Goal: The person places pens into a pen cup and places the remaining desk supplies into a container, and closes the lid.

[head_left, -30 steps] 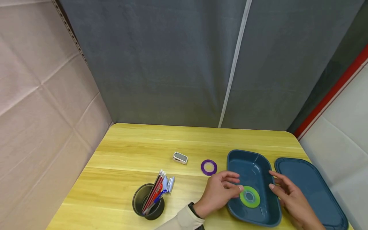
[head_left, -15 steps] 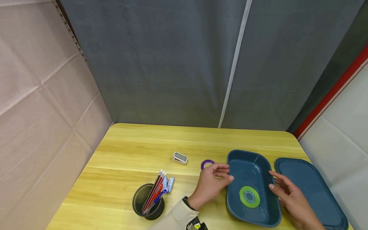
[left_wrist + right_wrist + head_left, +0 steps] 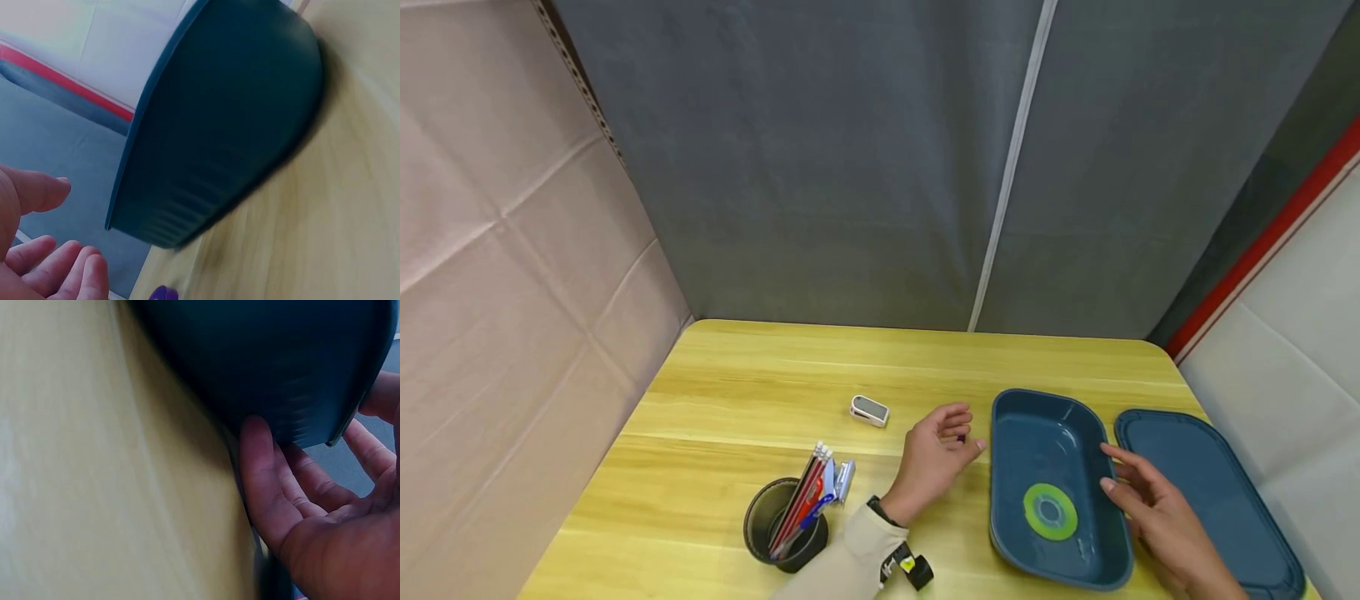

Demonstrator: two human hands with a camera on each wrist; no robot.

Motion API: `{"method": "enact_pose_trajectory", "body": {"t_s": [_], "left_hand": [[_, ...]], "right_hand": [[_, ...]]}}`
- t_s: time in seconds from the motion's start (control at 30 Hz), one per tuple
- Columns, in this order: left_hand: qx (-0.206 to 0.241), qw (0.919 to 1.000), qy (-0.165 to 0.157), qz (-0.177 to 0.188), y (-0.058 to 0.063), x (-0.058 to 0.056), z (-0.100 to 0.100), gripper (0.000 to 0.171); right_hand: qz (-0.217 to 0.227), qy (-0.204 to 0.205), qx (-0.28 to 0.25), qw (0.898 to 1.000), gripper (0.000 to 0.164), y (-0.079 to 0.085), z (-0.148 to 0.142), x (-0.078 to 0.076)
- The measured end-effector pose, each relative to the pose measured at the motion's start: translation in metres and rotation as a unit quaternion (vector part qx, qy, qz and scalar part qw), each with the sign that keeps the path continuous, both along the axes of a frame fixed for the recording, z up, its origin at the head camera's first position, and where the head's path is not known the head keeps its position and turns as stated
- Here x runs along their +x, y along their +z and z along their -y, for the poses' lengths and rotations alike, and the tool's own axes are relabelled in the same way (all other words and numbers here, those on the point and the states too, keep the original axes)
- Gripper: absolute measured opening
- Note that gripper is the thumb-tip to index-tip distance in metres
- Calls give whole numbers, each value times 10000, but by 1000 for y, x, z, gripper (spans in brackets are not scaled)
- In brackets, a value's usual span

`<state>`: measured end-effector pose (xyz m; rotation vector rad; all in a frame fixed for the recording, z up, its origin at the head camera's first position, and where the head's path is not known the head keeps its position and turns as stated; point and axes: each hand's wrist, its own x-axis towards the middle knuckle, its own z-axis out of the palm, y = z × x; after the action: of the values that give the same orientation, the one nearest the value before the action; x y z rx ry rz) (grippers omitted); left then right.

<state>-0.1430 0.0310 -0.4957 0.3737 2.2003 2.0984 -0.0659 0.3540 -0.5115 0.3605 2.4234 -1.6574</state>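
A dark blue plastic box [image 3: 1030, 450] stands on the wooden table, with a roll of green tape [image 3: 1050, 512] lying inside it. My right hand [image 3: 1157, 517] holds the box's right wall: thumb and forefinger at the rim, other fingers against the outside, as the right wrist view shows. To the left of the box, my left hand [image 3: 928, 462] hovers with relaxed fingers and nothing in it. Beneath it lies a roll of purple tape [image 3: 164, 294], mostly hidden by the hand in the head view.
A black pen cup [image 3: 760, 525] with pencils and pens stands at the front left. Farther back lies a small white-and-grey stapler-like item [image 3: 870, 411]. The blue lid [image 3: 1210, 500] lies right of the box, near the white side wall.
My left hand has let go of the green tape inside the box and moved left, out of the box and over the purple tape. The right hand has stayed at the box.
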Motion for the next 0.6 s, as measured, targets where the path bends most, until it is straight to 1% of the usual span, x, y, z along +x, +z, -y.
{"method": "enact_pose_trajectory", "body": {"t_s": [0.13, 0.33, 0.43, 0.6], "left_hand": [[-255, 9995, 203, -16, -2, -5, 3, 53], [-598, 9967, 544, 56, -11, -11, 6, 54], [-789, 9943, 711, 93, -17, -13, 7, 52], [-1156, 9878, 1038, -78, -24, -17, 9, 49]], "right_hand": [[3, 8, -5, 10000, 69, 0, 0, 0], [15, -26, -30, 10000, 69, 1, 1, 0], [39, -33, -44, 10000, 69, 1, 2, 0], [56, -28, -11, 10000, 69, 1, 1, 0]]}}
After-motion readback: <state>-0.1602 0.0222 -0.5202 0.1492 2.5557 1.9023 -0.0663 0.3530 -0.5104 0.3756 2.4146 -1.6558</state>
